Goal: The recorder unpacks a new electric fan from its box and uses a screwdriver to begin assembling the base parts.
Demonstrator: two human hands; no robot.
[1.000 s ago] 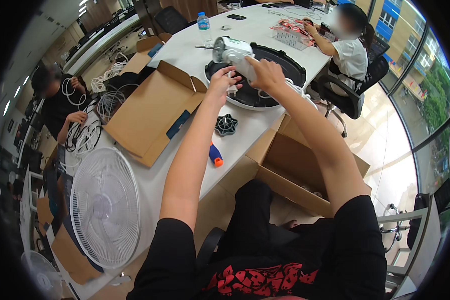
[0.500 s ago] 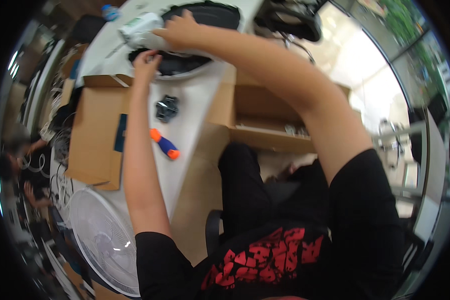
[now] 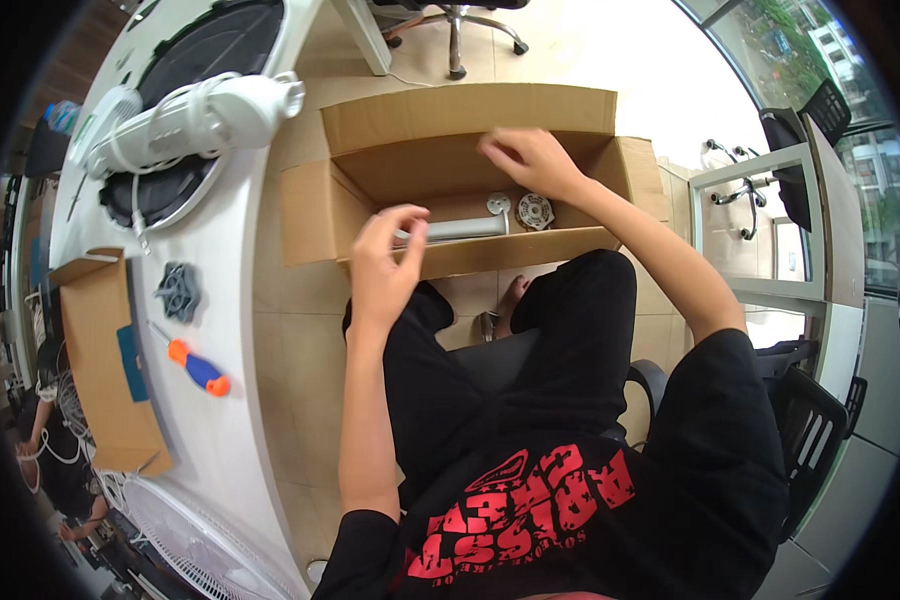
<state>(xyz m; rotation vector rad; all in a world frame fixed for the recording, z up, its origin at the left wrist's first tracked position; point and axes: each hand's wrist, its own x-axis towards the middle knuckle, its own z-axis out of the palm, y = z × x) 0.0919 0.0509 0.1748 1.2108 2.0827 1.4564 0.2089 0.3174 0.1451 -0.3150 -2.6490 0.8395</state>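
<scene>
A seated person leans over an open cardboard box that stands on the floor just right of the white worktop. The left hand hangs above the box's near wall, at about 7 o'clock from the box's middle, its grip apart with fingers loosely curled and empty, touching nothing that can be made out. The right hand is over the box's inside at about 2 o'clock from the left hand; its fingertips are drawn together, but whether anything is pinched between them cannot be told. Inside the box lie a grey tube, just past the left hand, a small white disc at the tube's right end, and a round ribbed cap just beside the disc, right under the right hand at its 6 o'clock. On the worktop, at 9 o'clock from the box, rest a white fan motor unit over a black grille, a dark nut, an orange-and-blue screwdriver and a flat cardboard piece. A white fan guard shows at 7 o'clock.
</scene>
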